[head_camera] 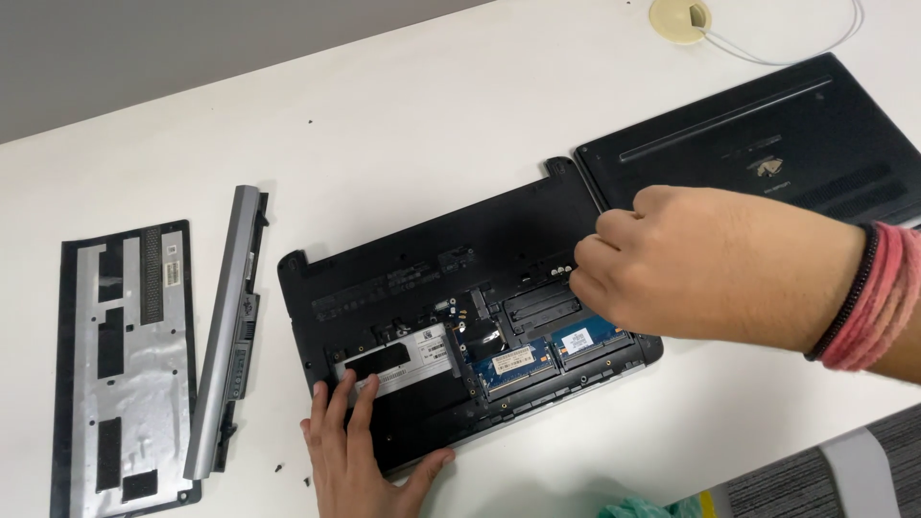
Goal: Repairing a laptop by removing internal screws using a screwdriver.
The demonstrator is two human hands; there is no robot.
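Laptop (422, 278) lies upside down mid-bench (403, 125), bottom cover off, boards exposed. Left hand (360, 446) rests flat and open on its near edge, bracing. Right hand (691, 264) curls, fingertips pinched over the memory bay; whether it grips anything, cannot tell. Judged mid-disassembly. Battery (230, 326) and cover panel (120, 364) lie left.

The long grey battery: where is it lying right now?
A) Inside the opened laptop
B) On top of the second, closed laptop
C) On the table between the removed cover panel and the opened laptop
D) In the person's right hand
C: the long grey battery lies on the white table, with the removed cover panel to one side and the opened laptop to the other.
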